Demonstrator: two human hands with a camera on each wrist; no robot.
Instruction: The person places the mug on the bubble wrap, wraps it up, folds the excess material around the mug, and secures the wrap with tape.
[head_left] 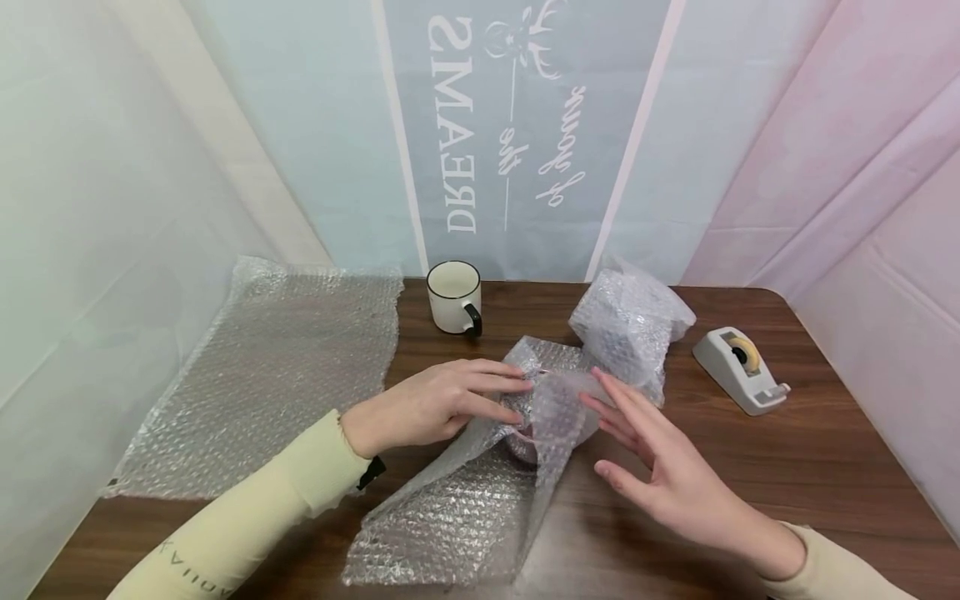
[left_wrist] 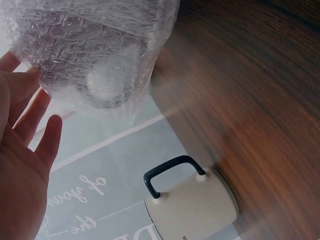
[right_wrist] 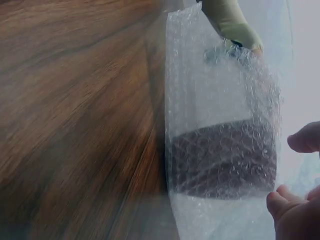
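A mauve cup-like object (head_left: 522, 450) stands inside a folded sheet of bubble wrap (head_left: 450, 517), its rim partly showing through the opening. The wrap covers most of it, and its dark curved side shows through the plastic in the right wrist view. My left hand (head_left: 442, 404) reaches over from the left, fingers fairly straight, with the fingertips on the wrap's upper edge near the rim. From the right, my right hand (head_left: 667, 467) has its fingers extended against the raised flap of wrap, thumb held apart. One end of the sheet spreads toward me on the table.
Behind the hands stands a white mug (head_left: 452, 304) with a black handle. A bubble-wrapped bundle (head_left: 630, 321) lies at the back right, beside a white tape dispenser (head_left: 738, 371). Another flat bubble wrap sheet (head_left: 270, 375) covers the left of the wooden table (head_left: 817, 467).
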